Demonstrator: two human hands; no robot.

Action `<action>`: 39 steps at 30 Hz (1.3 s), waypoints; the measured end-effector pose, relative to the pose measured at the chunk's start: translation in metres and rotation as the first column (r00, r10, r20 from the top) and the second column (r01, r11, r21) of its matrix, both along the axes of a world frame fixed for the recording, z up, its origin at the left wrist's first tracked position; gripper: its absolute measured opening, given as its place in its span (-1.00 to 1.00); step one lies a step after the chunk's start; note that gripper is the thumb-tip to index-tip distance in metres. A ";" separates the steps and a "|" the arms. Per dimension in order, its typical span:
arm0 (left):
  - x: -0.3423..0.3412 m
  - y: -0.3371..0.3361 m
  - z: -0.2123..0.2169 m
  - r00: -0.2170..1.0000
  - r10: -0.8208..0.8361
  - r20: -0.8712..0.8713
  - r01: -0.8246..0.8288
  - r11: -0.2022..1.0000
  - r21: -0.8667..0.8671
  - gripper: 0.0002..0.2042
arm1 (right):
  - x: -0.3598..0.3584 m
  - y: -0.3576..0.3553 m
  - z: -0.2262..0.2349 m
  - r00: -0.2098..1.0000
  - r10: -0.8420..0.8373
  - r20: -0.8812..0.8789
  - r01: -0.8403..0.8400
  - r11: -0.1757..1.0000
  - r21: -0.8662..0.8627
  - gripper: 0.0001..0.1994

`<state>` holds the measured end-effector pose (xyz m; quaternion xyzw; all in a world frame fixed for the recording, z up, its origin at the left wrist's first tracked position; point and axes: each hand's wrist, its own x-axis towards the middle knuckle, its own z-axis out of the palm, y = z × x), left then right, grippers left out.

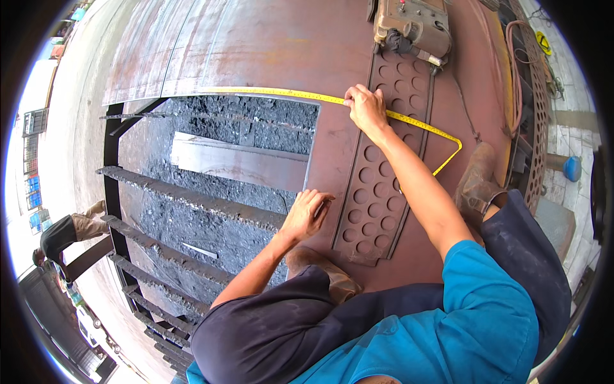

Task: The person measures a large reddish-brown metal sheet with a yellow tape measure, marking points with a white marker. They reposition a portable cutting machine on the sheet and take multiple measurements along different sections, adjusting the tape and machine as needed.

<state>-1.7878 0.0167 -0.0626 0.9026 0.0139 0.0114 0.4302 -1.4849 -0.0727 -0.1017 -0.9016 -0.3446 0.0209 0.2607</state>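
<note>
A yellow tape measure blade (281, 93) runs along the upper edge of the cut-out in a reddish-brown steel plate (332, 131). It passes under my right hand (368, 110), whose fingers close on it, then crosses a perforated metal track (377, 182). Beyond the track the blade folds sharply and turns back toward my right forearm, which hides its far end. My left hand (307, 216) is at the plate's cut edge, fingers loosely bent and apart, with no object visible in it. A loose grey metal strip (240, 160) lies inside the opening.
A tan carriage machine (416, 29) sits at the track's far end. Jagged support bars (192, 197) cross the dark, debris-filled pit on the left. My boots (476, 182) rest on the plate. Hoses (517, 70) hang at the right. Another person (67, 237) is at the far left.
</note>
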 end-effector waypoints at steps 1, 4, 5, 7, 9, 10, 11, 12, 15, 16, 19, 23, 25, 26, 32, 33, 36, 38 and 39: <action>0.003 0.007 0.000 1.000 -0.018 0.018 0.017 0.999 0.042 -0.80 | -0.002 -0.001 -0.001 1.000 -0.007 -0.001 0.007 1.000 0.000 -0.93; 0.028 0.044 -0.006 0.995 -0.030 0.093 0.017 0.991 0.132 -0.80 | -0.001 -0.003 -0.003 1.000 -0.008 -0.001 0.008 1.000 -0.005 -0.95; 0.040 0.061 -0.010 0.989 0.000 0.149 -0.029 0.981 0.193 -0.80 | -0.002 -0.002 -0.003 1.000 -0.007 0.004 0.007 1.000 0.003 -0.96; 0.072 0.097 -0.009 0.951 0.035 0.306 -0.116 0.960 0.253 -0.80 | -0.005 0.001 -0.001 1.000 0.005 0.014 -0.005 1.000 0.020 -0.97; 0.110 0.123 -0.004 0.947 0.067 0.314 -0.174 0.928 0.329 -0.81 | -0.006 0.003 -0.002 1.000 -0.008 0.017 0.007 1.000 0.005 -0.97; 0.131 0.129 0.001 0.950 0.077 0.304 -0.190 0.913 0.361 -0.81 | -0.005 0.002 -0.002 1.000 -0.016 0.020 0.016 1.000 -0.004 -0.97; 0.149 0.136 -0.002 0.940 0.055 0.338 -0.193 0.900 0.391 -0.80 | -0.006 0.003 -0.003 1.000 -0.016 0.025 0.017 1.000 -0.012 -0.98; 0.166 0.140 -0.005 0.931 0.042 0.363 -0.214 0.868 0.448 -0.79 | -0.006 0.004 -0.004 0.999 -0.017 0.029 0.018 1.000 -0.018 -0.97; 0.199 0.145 -0.015 0.969 0.024 0.247 -0.144 0.865 0.480 -0.78 | -0.004 0.005 -0.007 0.999 -0.021 0.040 0.023 0.999 -0.033 -0.96; 0.205 0.144 -0.021 0.979 0.009 0.205 -0.115 0.851 0.512 -0.79 | -0.006 0.005 -0.008 0.999 -0.025 0.039 0.026 0.999 -0.039 -0.95; 0.214 0.144 -0.036 0.995 -0.021 0.096 -0.035 0.832 0.554 -0.81 | -0.008 0.006 -0.008 0.999 -0.032 0.038 0.034 0.998 -0.046 -0.95; 0.220 0.146 -0.045 0.996 -0.013 0.087 -0.034 0.855 0.518 -0.87 | -0.008 0.005 -0.006 0.998 -0.039 0.041 0.041 0.998 -0.048 -0.96; 0.224 0.148 -0.046 0.994 -0.002 0.111 -0.053 0.870 0.491 -0.89 | -0.007 0.004 -0.006 0.998 -0.042 0.042 0.044 0.998 -0.054 -0.96; 0.225 0.150 -0.047 0.995 -0.004 0.097 -0.043 0.875 0.482 -0.89 | -0.007 0.005 -0.007 0.998 -0.043 0.041 0.045 0.997 -0.060 -0.95; 0.230 0.156 -0.046 0.997 -0.025 0.069 -0.009 0.891 0.453 -0.89 | -0.016 0.006 -0.009 0.994 -0.106 0.004 0.104 0.977 0.189 -0.77; 0.231 0.156 -0.046 0.997 -0.026 0.076 -0.011 0.891 0.455 -0.89 | -0.020 0.006 -0.012 0.991 -0.137 -0.003 0.132 0.947 0.292 -0.73; 0.228 0.157 -0.050 0.997 -0.012 0.078 -0.025 0.887 0.461 -0.89 | -0.038 0.004 -0.019 0.949 -0.123 -0.291 0.194 0.954 0.228 -0.68; 0.227 0.157 -0.049 0.998 -0.003 0.069 -0.029 0.884 0.467 -0.89 | -0.048 0.007 -0.012 0.871 -0.082 -0.484 0.218 0.948 0.231 -0.73; 0.226 0.156 -0.049 0.997 0.002 0.078 -0.038 0.886 0.463 -0.89 | -0.052 0.013 -0.012 0.807 -0.060 -0.588 0.278 0.917 0.287 -0.73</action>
